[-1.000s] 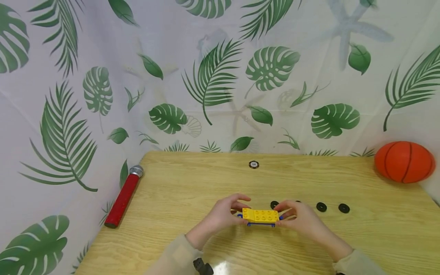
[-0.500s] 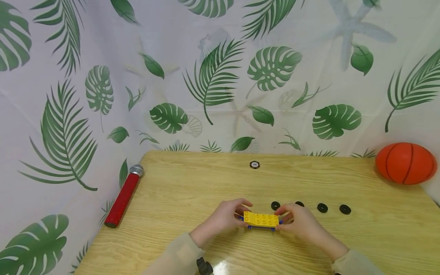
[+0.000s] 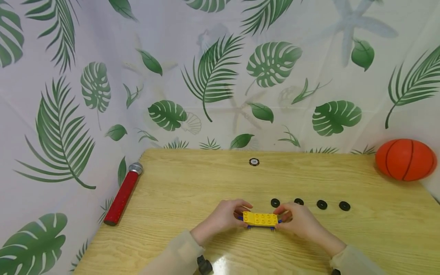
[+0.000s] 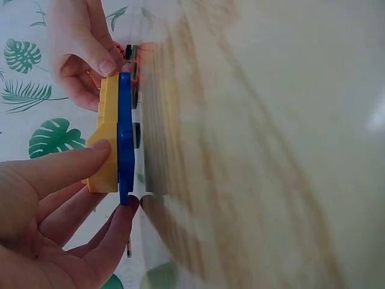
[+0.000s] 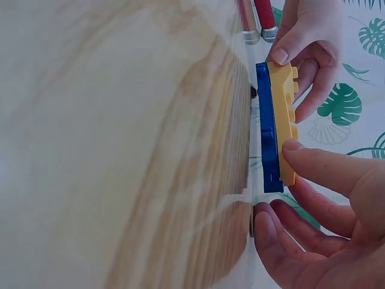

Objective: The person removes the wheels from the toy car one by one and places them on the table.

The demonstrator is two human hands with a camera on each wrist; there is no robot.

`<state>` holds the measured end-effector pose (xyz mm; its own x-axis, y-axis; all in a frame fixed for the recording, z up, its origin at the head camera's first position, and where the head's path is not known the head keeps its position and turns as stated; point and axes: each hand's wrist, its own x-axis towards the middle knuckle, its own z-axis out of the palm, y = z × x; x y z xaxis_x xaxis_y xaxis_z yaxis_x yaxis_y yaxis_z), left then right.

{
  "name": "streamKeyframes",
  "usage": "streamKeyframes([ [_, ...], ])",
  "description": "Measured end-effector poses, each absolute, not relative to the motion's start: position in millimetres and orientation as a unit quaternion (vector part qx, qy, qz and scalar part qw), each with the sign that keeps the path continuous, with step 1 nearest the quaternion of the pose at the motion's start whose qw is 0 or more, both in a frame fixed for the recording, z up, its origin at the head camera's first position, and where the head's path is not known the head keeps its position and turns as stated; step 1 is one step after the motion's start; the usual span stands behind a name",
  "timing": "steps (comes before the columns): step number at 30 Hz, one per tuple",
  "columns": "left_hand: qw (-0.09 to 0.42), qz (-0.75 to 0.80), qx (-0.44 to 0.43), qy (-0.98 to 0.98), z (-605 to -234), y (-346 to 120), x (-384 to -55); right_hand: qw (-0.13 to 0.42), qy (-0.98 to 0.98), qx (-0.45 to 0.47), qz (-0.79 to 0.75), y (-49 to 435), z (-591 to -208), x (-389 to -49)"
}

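Observation:
A yellow studded toy brick (image 3: 264,219) sits on a blue toy car base (image 4: 125,135) with small pegs along its side. My left hand (image 3: 225,218) pinches its left end, the thumb on the yellow side. At the other end my right hand (image 3: 300,222) holds it between thumb and fingers. Both wrist views show the toy level, a small gap above the table. Beyond the hands lie several black discs with centre holes, among them a left disc (image 3: 275,203) and a right disc (image 3: 345,206). My right hand partly covers another disc (image 3: 298,201).
A red microphone (image 3: 123,196) with a silver head lies along the table's left edge. Toward the back is a poker chip (image 3: 254,162). An orange ball (image 3: 405,159) with black lines rests at the far right. Leaf-printed cloth (image 3: 206,133) hangs behind the wooden table (image 3: 185,179).
Both hands have brought the toy slightly lower and nearer to me, keeping their hold at its two ends. The head view has tilted a little. The discs, chip, microphone and ball stay put.

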<state>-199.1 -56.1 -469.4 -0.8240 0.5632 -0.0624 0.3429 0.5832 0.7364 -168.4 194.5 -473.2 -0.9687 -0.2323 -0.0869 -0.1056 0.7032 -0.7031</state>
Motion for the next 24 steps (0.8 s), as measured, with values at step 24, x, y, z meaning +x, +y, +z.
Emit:
streamKeyframes([
  [24, 0.170, 0.301, 0.267, 0.900, -476, -57, -194, 0.111, 0.927, -0.116, -0.340, 199, -478, -163],
])
